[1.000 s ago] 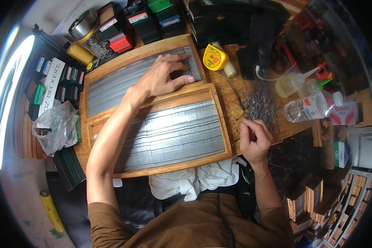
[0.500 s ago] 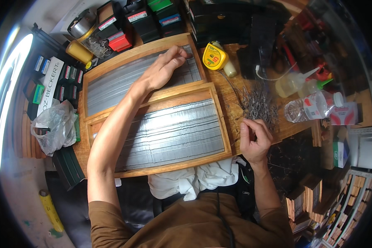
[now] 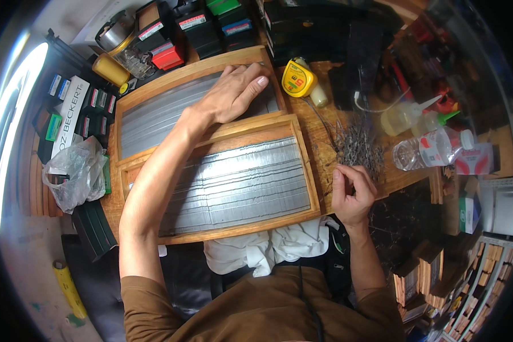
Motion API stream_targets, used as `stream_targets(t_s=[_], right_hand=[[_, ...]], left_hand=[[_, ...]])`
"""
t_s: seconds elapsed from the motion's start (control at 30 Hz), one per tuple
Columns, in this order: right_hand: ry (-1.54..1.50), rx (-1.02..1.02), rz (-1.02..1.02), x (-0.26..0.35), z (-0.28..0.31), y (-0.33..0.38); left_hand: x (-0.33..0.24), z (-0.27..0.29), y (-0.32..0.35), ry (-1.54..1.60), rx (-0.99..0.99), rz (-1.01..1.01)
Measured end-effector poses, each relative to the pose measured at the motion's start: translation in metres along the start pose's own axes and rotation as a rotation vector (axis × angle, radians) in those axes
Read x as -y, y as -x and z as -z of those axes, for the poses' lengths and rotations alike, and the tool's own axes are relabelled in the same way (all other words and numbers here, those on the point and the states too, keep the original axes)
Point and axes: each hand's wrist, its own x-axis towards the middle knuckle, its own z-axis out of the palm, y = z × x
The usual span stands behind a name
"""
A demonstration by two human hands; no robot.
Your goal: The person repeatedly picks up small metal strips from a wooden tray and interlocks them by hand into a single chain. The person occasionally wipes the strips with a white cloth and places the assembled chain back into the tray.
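Two shallow wooden trays lie one behind the other in front of me. The near tray (image 3: 233,232) and the far tray (image 3: 185,71) are packed with rows of thin grey metal pieces. My left hand (image 3: 232,96) rests palm down on the rows at the far tray's right end, its fingers spread and partly hidden. To the right of the near tray, my right hand (image 3: 354,196) is curled with thumb and forefinger close together. Whatever it may hold is too small to tell. Just beyond it lies a loose heap of small dark metal pieces (image 3: 356,142).
A yellow tape measure (image 3: 297,78) sits right of the far tray. A clear plastic bottle (image 3: 430,149) lies on its side, near squeeze bottles (image 3: 399,117). Small boxes (image 3: 202,34) line the back. A plastic bag (image 3: 77,174) is at left, a white cloth (image 3: 262,251) on my lap.
My left hand has turned and loosened from a closed shape, its fingers now spreading over the metal rows. My right hand stays curled in nearly the same place.
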Motion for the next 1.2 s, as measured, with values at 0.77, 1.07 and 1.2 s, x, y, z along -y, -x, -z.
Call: stream_targets(t_s=[0.77,1.07,1.2], right_hand=[[0.009,-0.027,0.0,-0.004,-0.002,0.001],[-0.001,-0.036,-0.024,-0.001,-0.002,0.001],[0.006,-0.031,-0.023,-0.002,-0.001,0.002]], left_hand=[[-0.009,0.002,0.014,-0.106,-0.068,-0.256],[-0.014,-0.004,0.017,-0.193,0.007,-0.322],[-0.018,-0.003,0.017,-0.155,0.022,-0.321]])
